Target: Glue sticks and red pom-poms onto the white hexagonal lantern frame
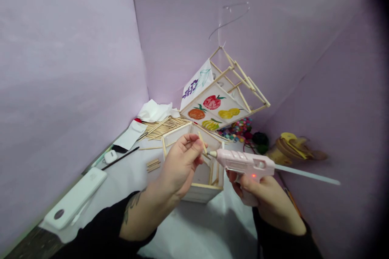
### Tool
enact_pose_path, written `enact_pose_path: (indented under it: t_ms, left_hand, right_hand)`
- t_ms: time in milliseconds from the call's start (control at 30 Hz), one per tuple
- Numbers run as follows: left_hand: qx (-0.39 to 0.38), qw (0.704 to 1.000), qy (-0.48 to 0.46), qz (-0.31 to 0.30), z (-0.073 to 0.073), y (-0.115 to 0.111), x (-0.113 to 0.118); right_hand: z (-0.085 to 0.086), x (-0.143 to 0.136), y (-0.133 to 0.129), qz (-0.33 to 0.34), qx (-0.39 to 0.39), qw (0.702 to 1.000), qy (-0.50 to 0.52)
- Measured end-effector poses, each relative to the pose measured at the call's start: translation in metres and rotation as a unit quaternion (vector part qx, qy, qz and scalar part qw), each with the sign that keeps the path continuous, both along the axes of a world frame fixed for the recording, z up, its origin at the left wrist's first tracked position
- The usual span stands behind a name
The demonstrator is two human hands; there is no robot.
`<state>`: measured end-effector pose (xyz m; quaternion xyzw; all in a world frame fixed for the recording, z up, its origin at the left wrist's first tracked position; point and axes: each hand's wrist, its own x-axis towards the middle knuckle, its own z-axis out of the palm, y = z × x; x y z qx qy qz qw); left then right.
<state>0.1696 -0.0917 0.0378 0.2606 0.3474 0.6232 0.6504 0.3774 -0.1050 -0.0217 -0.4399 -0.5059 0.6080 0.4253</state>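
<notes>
Pinched between the fingers of my left hand (pixel 184 162) is a short wooden stick (pixel 202 142). My right hand (pixel 269 197) grips a pale pink glue gun (pixel 246 162) with a lit red light and a glue stick out of its back. The gun's nozzle points left and is at the lower end of the stick; whether they touch is unclear. Below both hands stands a wooden-framed box (pixel 202 188) with white sides, partly hidden by my left hand. Behind it, a tilted stick-framed lantern (pixel 217 103) with painted fruit hangs from a wire.
Small cut sticks (pixel 153 165) lie left of the box, with a heap of long sticks (pixel 164 127) behind. A white case (pixel 77 197), black pen (pixel 121 158) and earbud case (pixel 110 156) lie left. Colourful beads (pixel 240 129) and tape rolls (pixel 288 148) are at right. Lilac walls surround the table.
</notes>
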Motion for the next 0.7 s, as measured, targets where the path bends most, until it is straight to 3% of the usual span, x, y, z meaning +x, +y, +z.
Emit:
enact_pose_path:
  t_ms: [700]
  left_hand:
    - [-0.002, 1.0, -0.017, -0.011, -0.0023, -0.0003, -0.0006]
  right_hand:
    - [-0.0018, 0.0028, 0.0015, 0.013, 0.013, 0.999, -0.027]
